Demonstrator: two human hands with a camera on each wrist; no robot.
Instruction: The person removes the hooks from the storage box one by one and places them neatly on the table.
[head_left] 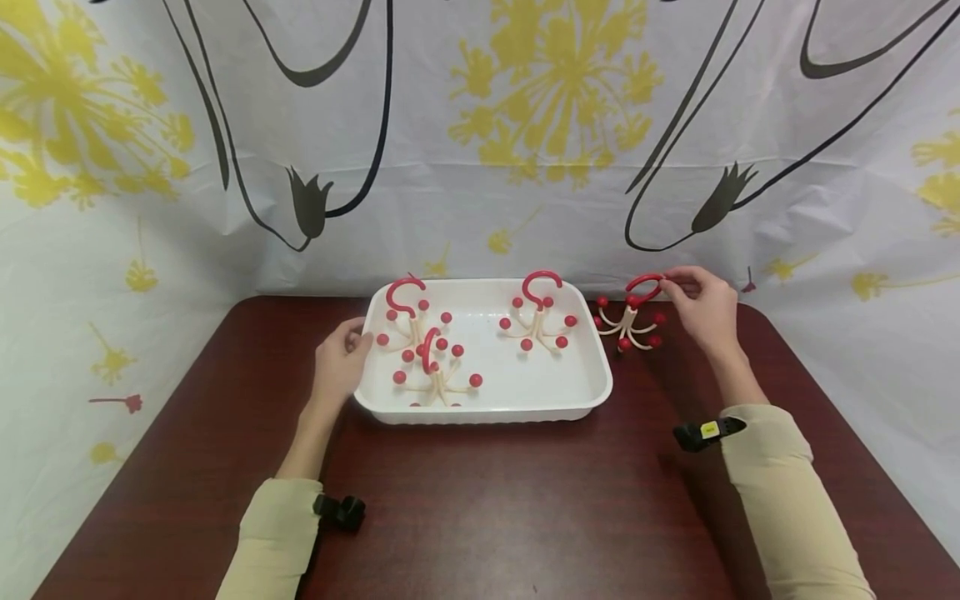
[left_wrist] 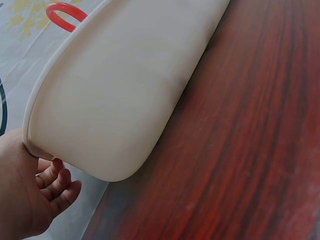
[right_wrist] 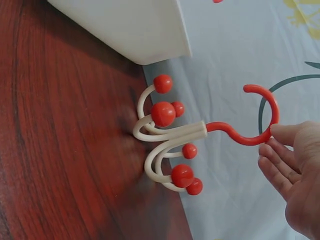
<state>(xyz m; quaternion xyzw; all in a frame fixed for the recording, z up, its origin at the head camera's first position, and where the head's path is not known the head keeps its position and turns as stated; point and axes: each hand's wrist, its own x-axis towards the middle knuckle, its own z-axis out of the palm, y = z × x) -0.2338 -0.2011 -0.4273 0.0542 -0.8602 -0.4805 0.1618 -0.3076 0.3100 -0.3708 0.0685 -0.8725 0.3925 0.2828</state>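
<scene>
In the head view, a dark red-brown counter (head_left: pixel 517 500) with a dull sheen spreads below a white cloth (head_left: pixel 420 125) printed with yellow blooms and dark, curling stems, which hangs behind it and shows at both sides. Near the counter's far edge lies a white tray (head_left: pixel 525 413). In it stand three red-hooked racks, one at the back left (head_left: pixel 415 327), one in front of it (head_left: pixel 438 383) and one toward the right (head_left: pixel 538 323). The left forearm, in a beige sleeve (head_left: pixel 277 533), reaches forward, and the left hand (head_left: pixel 341 362) has its grip on the tray's left rim. The right arm reaches in from the lower right; the right hand (head_left: pixel 705 307) pinches the red hook of a fourth rack (head_left: pixel 628 317), just beyond the tray's right end.

In the left wrist view, streaked wood grain runs beside the tray's smooth outer wall. The thumb lies at the rim's corner, the fingers bent below it.

In the right wrist view, the cloth fills the right side, the grained counter the left. Thumb and forefinger pinch the hook's outer curve, other fingers bent beneath. The rack's cream arms end in red balls; whether they touch the counter I cannot tell.
</scene>
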